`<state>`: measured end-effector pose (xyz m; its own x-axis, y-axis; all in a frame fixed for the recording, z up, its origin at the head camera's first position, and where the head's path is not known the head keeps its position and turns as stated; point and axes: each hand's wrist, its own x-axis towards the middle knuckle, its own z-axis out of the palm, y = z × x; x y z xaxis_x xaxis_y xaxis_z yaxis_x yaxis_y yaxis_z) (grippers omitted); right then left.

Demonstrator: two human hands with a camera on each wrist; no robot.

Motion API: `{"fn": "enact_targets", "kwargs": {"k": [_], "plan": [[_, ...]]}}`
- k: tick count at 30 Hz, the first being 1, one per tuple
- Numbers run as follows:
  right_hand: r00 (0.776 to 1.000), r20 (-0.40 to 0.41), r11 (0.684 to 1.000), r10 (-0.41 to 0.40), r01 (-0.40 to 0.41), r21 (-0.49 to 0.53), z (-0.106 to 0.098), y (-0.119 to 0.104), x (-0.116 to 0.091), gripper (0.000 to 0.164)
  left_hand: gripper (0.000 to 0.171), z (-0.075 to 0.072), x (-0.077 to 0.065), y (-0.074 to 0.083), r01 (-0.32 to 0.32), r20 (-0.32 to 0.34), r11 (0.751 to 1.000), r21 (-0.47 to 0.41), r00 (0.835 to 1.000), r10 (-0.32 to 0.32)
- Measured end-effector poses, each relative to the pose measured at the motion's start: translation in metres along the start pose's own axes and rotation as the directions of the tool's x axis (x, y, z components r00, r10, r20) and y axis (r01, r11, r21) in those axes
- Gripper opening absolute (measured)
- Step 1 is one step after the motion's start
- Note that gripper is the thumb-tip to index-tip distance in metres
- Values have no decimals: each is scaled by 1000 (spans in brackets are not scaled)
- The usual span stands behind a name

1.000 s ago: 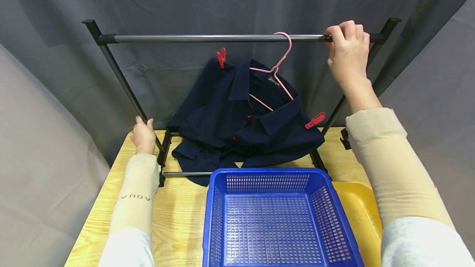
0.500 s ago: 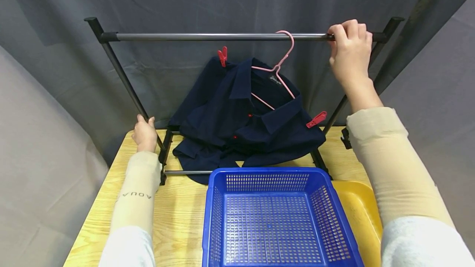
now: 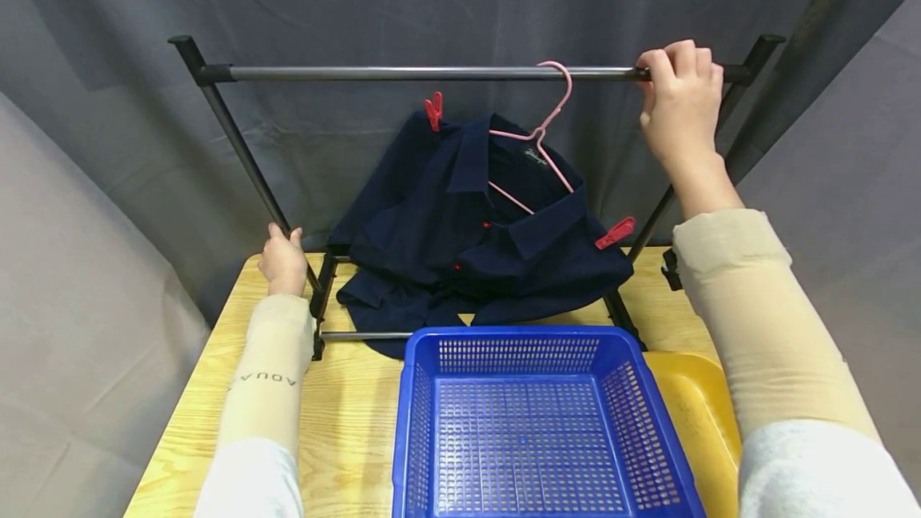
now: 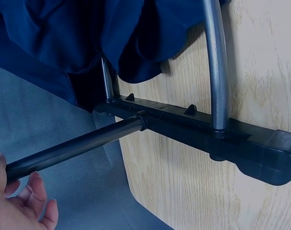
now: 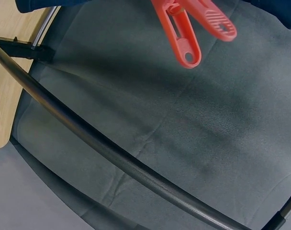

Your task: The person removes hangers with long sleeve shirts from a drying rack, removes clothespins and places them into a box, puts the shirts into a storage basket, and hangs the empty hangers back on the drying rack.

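A black clothes rack stands on the table, its top rail [image 3: 388, 73] running across the head view. My left hand [image 3: 283, 262] holds the rack's left post [image 3: 245, 154] low down; in the left wrist view its fingers curl round the dark tube. At the rail's right end, my right hand [image 3: 682, 106] grips from above. A navy collared shirt [image 3: 403, 222] hangs tilted on a pink hanger [image 3: 570, 88] hooked over the rail. Red clothespins sit at its shoulders, one on the left [image 3: 433, 112] and another on the right [image 3: 615, 233]. The right wrist view shows no hand.
A blue perforated basket [image 3: 518, 332] stands in front of the rack, partly over a yellow tray [image 3: 691, 398]. Both are on a wooden table [image 3: 345, 422]. Grey curtain [image 3: 302, 6] hangs behind. Black feet [image 4: 184, 120] support the rack.
The rack has shifted slightly to the right in the head view, carrying the hanging shirt along. Both hands keep their hold and have moved a little the same way.
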<state>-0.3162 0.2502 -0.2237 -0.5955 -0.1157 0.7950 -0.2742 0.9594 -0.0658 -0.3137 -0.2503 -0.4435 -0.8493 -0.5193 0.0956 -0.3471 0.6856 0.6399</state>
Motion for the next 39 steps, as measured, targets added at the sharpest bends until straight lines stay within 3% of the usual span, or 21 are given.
{"fn": "enact_targets", "kwargs": {"k": [39], "plan": [[1000,16,1000,14,-14,1,-2,3,0,24,50,4,-3,0,-23,-33,1000,-12,999,23]]}}
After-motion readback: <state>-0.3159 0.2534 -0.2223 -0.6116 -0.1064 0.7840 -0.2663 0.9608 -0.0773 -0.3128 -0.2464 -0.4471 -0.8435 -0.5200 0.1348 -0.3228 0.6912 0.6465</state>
